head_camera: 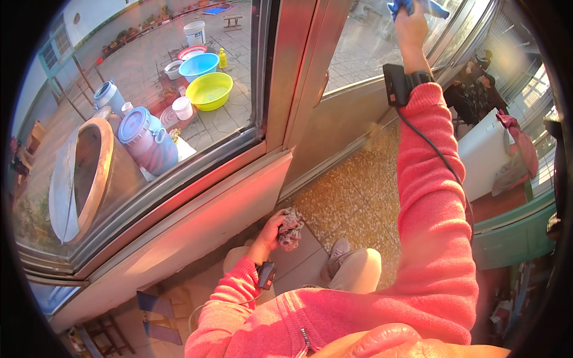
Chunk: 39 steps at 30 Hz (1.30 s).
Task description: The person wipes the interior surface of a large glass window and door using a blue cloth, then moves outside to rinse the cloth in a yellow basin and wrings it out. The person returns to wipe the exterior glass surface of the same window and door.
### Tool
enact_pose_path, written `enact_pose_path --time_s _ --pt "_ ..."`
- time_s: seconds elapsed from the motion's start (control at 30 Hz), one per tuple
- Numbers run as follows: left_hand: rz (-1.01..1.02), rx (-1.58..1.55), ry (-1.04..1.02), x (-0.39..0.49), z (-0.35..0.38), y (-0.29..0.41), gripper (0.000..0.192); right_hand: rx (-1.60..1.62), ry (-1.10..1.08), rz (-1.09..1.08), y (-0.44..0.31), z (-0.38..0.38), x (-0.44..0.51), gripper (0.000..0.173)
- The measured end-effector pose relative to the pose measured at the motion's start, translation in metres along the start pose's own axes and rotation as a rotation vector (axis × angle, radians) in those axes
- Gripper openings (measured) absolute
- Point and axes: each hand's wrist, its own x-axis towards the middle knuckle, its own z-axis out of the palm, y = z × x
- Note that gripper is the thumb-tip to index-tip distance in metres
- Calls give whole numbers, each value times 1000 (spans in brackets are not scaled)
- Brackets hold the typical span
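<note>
My right hand (411, 30) is raised at the top of the view, gripping a bunched blue cloth (402, 6) against or close to the upper window pane (365, 42); whether it touches the glass I cannot tell. Low in front of my body, my left hand (270, 233) holds a crumpled greyish rag or wad of paper (291, 228). A black device is strapped to each wrist, with a cable running along the right sleeve. To the left stands a large metal-framed window (215, 165) above a pale sill (179, 223).
Through the glass are a yellow basin (209, 91), a blue basin (199, 66), a lidded blue barrel (145, 136) and a large clay jar (96, 174). Behind my right arm are a seated person (476, 96) and a white surface (479, 152). A folding stool (157, 315) stands lower left.
</note>
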Motion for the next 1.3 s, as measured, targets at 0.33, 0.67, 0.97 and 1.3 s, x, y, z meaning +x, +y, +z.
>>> enact_pose_path --time_s 0.33,0.67,0.97,1.3 --pt "35 76 112 -11 4 8 22 -14 -445 424 -30 -26 -194 53" --pt "24 87 34 -4 -13 -1 29 160 -19 -113 -97 -16 -72 54" --pt "116 127 60 -19 -7 -3 29 17 -580 556 -53 -41 -226 55" --pt "94 -20 112 -22 2 -18 32 776 -459 1103 -39 -142 -301 66"
